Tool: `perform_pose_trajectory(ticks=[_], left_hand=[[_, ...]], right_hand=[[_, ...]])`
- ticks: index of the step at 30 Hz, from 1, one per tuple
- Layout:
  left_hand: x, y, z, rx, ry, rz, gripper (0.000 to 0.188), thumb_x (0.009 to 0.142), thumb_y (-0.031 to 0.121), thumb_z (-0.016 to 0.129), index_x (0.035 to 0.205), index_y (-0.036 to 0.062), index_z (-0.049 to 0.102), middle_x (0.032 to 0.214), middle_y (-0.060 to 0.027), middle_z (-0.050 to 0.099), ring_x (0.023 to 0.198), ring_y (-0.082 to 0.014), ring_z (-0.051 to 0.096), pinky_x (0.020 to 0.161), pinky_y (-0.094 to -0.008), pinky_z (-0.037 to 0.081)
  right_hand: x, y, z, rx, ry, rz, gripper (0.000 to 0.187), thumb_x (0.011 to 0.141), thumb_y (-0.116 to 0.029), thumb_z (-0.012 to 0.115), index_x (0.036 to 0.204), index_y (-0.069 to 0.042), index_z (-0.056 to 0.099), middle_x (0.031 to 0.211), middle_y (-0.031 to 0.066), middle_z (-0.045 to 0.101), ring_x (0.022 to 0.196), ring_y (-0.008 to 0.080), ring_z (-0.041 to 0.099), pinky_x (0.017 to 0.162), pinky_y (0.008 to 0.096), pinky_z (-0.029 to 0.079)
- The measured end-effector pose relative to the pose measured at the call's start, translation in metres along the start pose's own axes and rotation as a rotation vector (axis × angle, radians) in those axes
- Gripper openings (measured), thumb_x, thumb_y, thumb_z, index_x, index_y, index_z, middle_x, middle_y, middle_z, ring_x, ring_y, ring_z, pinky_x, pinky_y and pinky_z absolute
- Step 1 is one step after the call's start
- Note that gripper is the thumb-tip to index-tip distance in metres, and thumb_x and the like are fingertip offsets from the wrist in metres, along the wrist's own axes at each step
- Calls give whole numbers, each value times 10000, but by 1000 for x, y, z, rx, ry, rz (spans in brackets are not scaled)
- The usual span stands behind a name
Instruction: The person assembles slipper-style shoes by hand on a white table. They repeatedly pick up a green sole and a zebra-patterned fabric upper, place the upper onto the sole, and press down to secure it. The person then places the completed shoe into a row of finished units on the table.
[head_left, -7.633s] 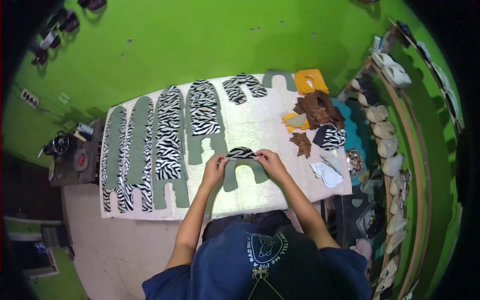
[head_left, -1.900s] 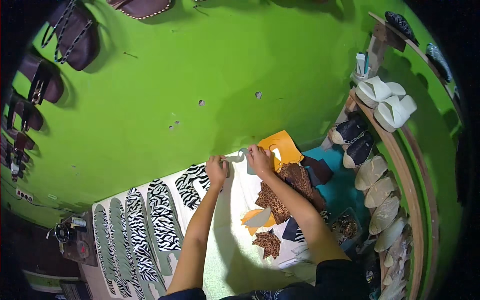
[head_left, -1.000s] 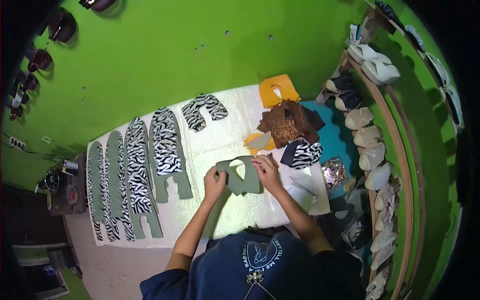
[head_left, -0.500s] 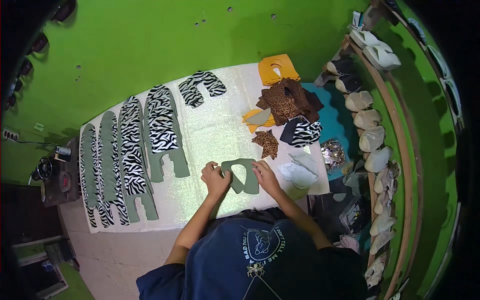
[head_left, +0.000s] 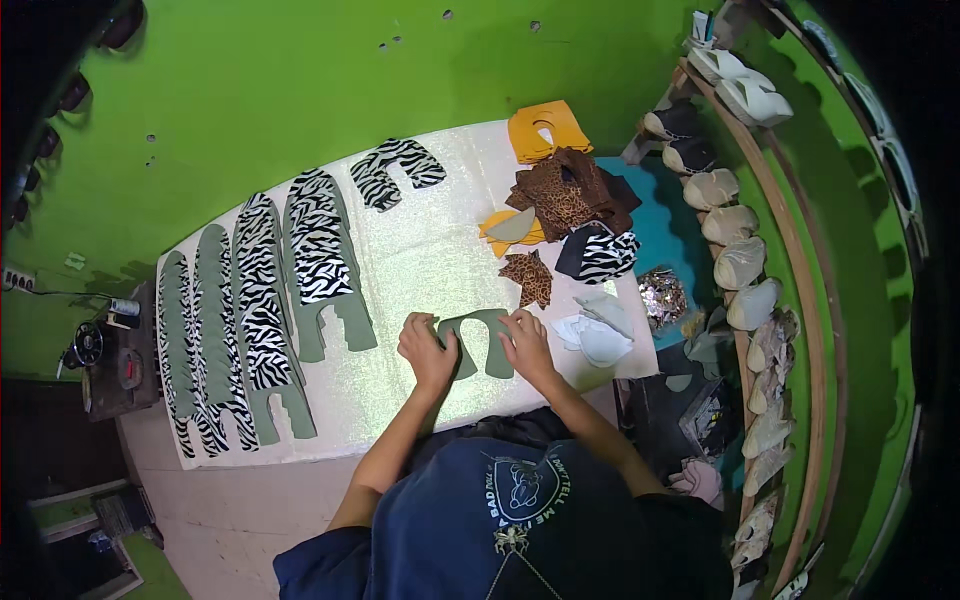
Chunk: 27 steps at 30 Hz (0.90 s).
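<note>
A grey-green U-shaped cut piece [head_left: 496,358] lies on the pale shiny table cover in front of me, its opening toward me. My left hand [head_left: 429,352] grips its left side with curled fingers. My right hand [head_left: 527,345] pinches its upper right edge. To the left, overlapping rows of similar pieces are laid out, some zebra-print [head_left: 322,255] and some plain green [head_left: 213,300]. One zebra-print U-shaped piece [head_left: 380,185] sits apart near the table's far edge. White cut pieces [head_left: 602,338] lie right of my right hand.
Brown leopard-print pieces [head_left: 562,205] and yellow-orange pieces [head_left: 552,125] are stacked at the far right, with a folded zebra-print piece [head_left: 608,258] nearer. A wooden rack [head_left: 795,260] of shoe-shaped forms stands on the right. A small fan [head_left: 88,342] stands left of the table.
The green piece's lower ends, crossed together before, are now spread apart, so its closed loop has become an open arch. Both hands remain at its sides.
</note>
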<state>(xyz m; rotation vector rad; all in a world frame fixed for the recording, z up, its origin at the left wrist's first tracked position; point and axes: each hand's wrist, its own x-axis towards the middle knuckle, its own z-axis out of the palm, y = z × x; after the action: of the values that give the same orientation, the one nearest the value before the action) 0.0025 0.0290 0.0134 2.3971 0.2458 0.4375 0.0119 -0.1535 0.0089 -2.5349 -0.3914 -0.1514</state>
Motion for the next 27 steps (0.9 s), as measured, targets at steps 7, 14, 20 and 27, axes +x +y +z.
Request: perform_pose_trajectory(ticks=[7,14,20,27], left_hand=[[-9,7,-1,57,-40,310,276,745,149,572,1009,89,518,1072,-86,487,1022,-241,439,855,-405,249],[-7,6,2,120,-169,352,423,757,136,541,1172,78,479,1234,-77,454,1170,-225,387,898,-443,227],[-4,1,10,196,-261,331,508,789,181,490,1266,43,383,1336,-108,361,1224,-260,335,940,-522,196],[-6,-8,18,271,-326,329,539,836,243,432,1313,24,308,1382,-132,287,1256,-276,293,959,-565,148]], right_hand=[[2,-26,4,-134,16,-99,378,798,-227,557,1147,-95,503,1126,64,464,1065,226,422,871,389,310],[5,-28,16,-179,-62,-167,442,854,-240,471,1242,-35,419,1332,110,352,1233,236,317,1003,404,226],[8,-20,22,-193,-160,-162,476,877,-216,418,1293,-2,332,1389,138,259,1292,254,232,1043,430,172],[11,-13,28,-215,-225,-146,514,892,-243,378,1331,-5,254,1413,123,211,1308,237,200,1045,492,108]])
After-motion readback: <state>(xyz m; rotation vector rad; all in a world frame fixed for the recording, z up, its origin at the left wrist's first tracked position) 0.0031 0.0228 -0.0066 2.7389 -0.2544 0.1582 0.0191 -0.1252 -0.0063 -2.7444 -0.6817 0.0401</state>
